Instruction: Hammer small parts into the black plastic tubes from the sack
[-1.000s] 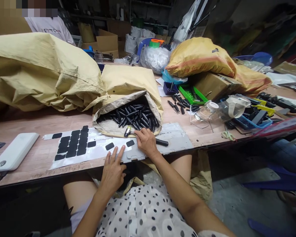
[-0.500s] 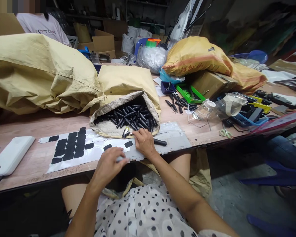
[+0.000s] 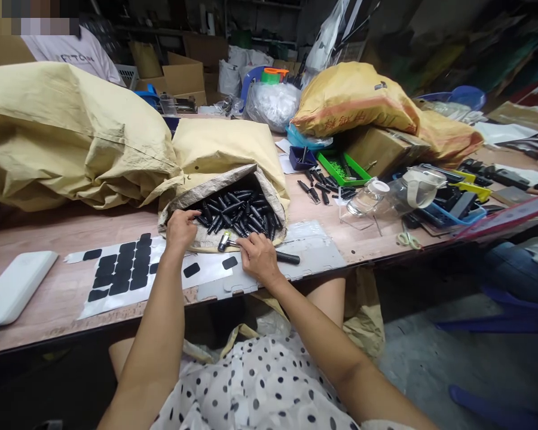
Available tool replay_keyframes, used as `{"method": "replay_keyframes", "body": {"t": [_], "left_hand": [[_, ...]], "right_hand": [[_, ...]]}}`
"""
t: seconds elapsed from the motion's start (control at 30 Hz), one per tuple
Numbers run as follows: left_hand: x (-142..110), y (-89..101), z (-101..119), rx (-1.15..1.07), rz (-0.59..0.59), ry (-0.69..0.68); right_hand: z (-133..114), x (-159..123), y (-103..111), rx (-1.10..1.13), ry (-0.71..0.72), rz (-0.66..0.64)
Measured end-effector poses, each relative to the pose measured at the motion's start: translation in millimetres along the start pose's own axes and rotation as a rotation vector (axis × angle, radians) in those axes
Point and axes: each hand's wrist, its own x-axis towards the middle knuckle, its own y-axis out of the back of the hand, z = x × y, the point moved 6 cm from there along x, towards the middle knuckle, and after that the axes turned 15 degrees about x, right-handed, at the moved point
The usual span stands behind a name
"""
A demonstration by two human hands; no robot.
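Note:
My right hand (image 3: pixel 259 258) is wrapped round a small hammer (image 3: pixel 288 258) lying low over the grey board (image 3: pixel 314 245). Its head, with a yellowish face, points left, and the black grip sticks out to the right. My left hand (image 3: pixel 180 232) is at the left edge of an open sack (image 3: pixel 233 140), fingers curled together beside the black parts. Whatever it holds, if anything, I cannot make out. Many slim black tapered parts (image 3: pixel 237 209) fill the sack's mouth. Under my left forearm lies a white sheet (image 3: pixel 168 263) with black rounded-square pads (image 3: pixel 124 263).
A white power bank (image 3: pixel 20 283) rests at the left. A large tan sack (image 3: pixel 72 137) bulges behind it. To the right are a green tray (image 3: pixel 343 169), loose black parts (image 3: pixel 314 191), a clear jug (image 3: pixel 419 188) and scissors (image 3: pixel 409 240). Another person (image 3: pixel 76 54) is at the far left.
My left hand has moved forward and left, from the table's front edge to the sack's mouth. My right hand stays on the hammer. The view has shifted slightly.

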Motion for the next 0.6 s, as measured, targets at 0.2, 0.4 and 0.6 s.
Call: {"method": "replay_keyframes", "body": {"t": [0.2, 0.4, 0.6], "left_hand": [[1.2, -7.0, 3.3, 0.191, -0.046, -0.159], [4.1, -7.8, 10.4, 0.305, -0.092, -0.215], [4.3, -7.4, 10.8, 0.315, -0.161, -0.243]], "right_hand": [[0.5, -0.1, 0.3, 0.014, -0.002, 0.007], [1.3, -0.2, 0.4, 0.010, -0.008, 0.011], [0.8, 0.1, 1.0, 0.020, -0.012, 0.010]]}}
